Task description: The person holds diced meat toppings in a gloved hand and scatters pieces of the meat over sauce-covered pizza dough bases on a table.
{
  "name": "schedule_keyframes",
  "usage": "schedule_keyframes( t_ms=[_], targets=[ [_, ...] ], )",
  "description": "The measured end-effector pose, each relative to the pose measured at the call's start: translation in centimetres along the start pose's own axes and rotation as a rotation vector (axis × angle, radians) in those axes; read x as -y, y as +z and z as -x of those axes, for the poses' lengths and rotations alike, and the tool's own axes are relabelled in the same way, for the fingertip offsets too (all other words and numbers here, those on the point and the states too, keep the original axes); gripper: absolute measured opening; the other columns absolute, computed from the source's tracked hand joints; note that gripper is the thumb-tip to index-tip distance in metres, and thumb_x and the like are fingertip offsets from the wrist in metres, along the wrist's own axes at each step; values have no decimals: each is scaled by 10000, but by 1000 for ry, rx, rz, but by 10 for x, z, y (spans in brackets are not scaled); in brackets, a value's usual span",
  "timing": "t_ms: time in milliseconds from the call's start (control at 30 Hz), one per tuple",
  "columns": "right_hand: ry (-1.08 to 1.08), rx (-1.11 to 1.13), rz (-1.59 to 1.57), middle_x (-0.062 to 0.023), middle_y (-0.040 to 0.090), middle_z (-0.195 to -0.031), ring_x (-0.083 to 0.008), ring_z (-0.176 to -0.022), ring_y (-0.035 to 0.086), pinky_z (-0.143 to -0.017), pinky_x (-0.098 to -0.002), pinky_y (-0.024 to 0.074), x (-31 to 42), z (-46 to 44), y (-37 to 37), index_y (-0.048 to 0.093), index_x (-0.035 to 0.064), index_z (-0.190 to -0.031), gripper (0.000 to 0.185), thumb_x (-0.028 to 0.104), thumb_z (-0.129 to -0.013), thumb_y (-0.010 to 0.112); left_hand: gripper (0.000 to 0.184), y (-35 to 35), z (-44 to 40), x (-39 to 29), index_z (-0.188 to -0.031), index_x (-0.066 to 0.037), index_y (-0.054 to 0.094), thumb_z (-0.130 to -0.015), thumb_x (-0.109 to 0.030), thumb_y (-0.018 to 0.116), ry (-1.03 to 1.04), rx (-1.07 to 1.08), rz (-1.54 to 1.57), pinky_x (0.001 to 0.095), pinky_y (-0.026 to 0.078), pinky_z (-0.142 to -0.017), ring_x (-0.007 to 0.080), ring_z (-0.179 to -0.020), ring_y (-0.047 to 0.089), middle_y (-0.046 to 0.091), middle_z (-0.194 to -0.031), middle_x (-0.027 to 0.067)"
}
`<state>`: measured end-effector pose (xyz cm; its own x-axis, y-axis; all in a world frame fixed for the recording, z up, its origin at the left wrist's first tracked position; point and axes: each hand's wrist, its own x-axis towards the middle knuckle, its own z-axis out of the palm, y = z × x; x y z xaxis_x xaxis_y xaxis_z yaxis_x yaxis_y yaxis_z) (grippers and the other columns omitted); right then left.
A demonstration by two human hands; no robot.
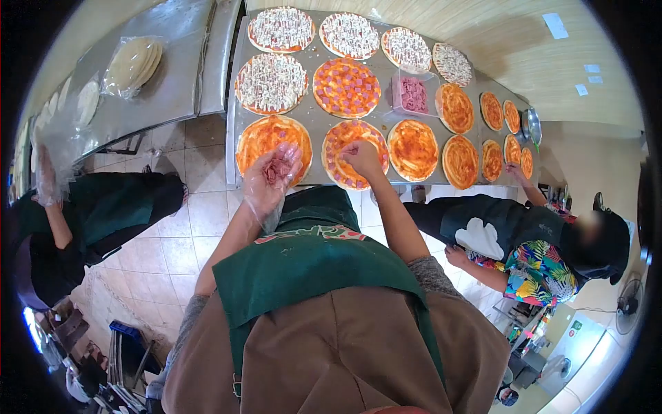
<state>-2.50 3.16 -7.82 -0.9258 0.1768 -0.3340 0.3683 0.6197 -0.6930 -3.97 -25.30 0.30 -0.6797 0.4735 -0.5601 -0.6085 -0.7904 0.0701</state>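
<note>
My left hand (281, 181), in a clear plastic glove, is cupped palm up around a heap of chopped ham (277, 170). Below it lies a pizza base spread with red sauce (256, 138). My right hand (363, 159) is bare and pinched closed just above a sauced pizza (336, 169) with some ham pieces on its rim area; whatever is between the fingertips is hidden. Behind that one sits a pizza covered in ham and yellow bits (346, 87). A clear tub (436, 96) of chopped ham stands to its right.
Several white-topped pizzas (281, 29) line the back of the metal table (314, 131). More sauced bases (412, 150) run rightward to a metal bowl (531, 125). A co-worker (524, 241) reaches in at right; another person (89, 207) stands left by a counter with bagged crusts (133, 65).
</note>
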Motion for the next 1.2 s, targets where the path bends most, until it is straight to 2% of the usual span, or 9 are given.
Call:
schedule_keyframes(
  t_ms=[133, 233, 333, 433, 533, 733, 933, 1033, 1200],
  targets=[
    [-42, -67, 92, -108, 672, -784, -229, -756, 656, -708, -344, 519, 7, -2, 6, 690, 61, -791, 189, 172, -678, 794, 303, -4, 4, -5, -1164, 46, 577, -966, -166, 488, 19, 10, -13, 439, 453, -1042, 321, -1192, 567, 623, -1197, 181],
    [-38, -112, 158, -82, 679, -756, -155, -703, 645, -656, -293, 513, 20, 2, -4, 693, 27, -820, 216, 161, -704, 817, 304, -6, 6, -8, -1165, 50, 577, -964, -160, 487, 25, 6, 5, 434, 457, -1040, 317, -1184, 574, 631, -1185, 180],
    [-47, -59, -55, -53, 678, -779, -125, -710, 629, -657, -274, 506, 12, 3, -13, 694, 34, -857, 197, 164, -751, 797, 308, -11, 9, -13, -1169, 52, 576, -965, -157, 480, 32, 32, 13, 428, 459, -1040, 311, -1178, 578, 634, -1180, 180],
    [241, 129, -652, -25, 679, -819, -95, -726, 615, -656, -252, 496, 21, 17, -26, 693, 38, -915, 180, 164, -807, 761, 311, -11, 11, -17, -1171, 52, 577, -966, -160, 476, 39, 44, 10, 423, 457, -1044, 306, -1184, 574, 629, -1190, 179],
    [292, 196, -862, -10, 689, -848, -93, -758, 627, -666, -249, 488, 31, 34, -31, 692, 30, -978, 223, 173, -812, 732, 314, -11, 11, -18, -1169, 52, 580, -966, -166, 480, 43, 61, 7, 420, 453, -1049, 303, -1195, 566, 624, -1200, 177],
    [47, 73, -192, -60, 704, -824, -150, -717, 656, -661, -296, 512, -6, 30, -11, 715, 17, -921, 241, 186, -755, 763, 321, -9, 10, -16, -1174, 58, 576, -965, -167, 487, 23, 72, 16, 417, 449, -1051, 307, -1207, 557, 620, -1205, 178],
    [-6, -94, 125, -105, 695, -789, -217, -691, 658, -672, -345, 516, -1, 32, 5, 721, 37, -896, 255, 209, -714, 767, 319, -3, 13, -11, -1171, 60, 578, -962, -162, 485, 11, 70, -12, 418, 452, -1046, 314, -1209, 555, 617, -1209, 181],
    [-11, -149, 93, -113, 699, -805, -219, -708, 668, -670, -351, 519, 10, 40, -7, 717, 33, -898, 255, 208, -717, 757, 319, -1, 17, -10, -1172, 61, 577, -959, -157, 483, 17, 51, -18, 418, 458, -1041, 317, -1208, 555, 617, -1209, 181],
    [51, 1, -350, -110, 695, -778, -203, -694, 674, -654, -333, 522, -41, 38, -13, 721, 30, -895, 259, 227, -728, 751, 321, -5, 17, -13, -1177, 58, 574, -952, -155, 490, 9, 79, 14, 421, 454, -1044, 317, -1208, 555, 615, -1212, 180]
  ],
)
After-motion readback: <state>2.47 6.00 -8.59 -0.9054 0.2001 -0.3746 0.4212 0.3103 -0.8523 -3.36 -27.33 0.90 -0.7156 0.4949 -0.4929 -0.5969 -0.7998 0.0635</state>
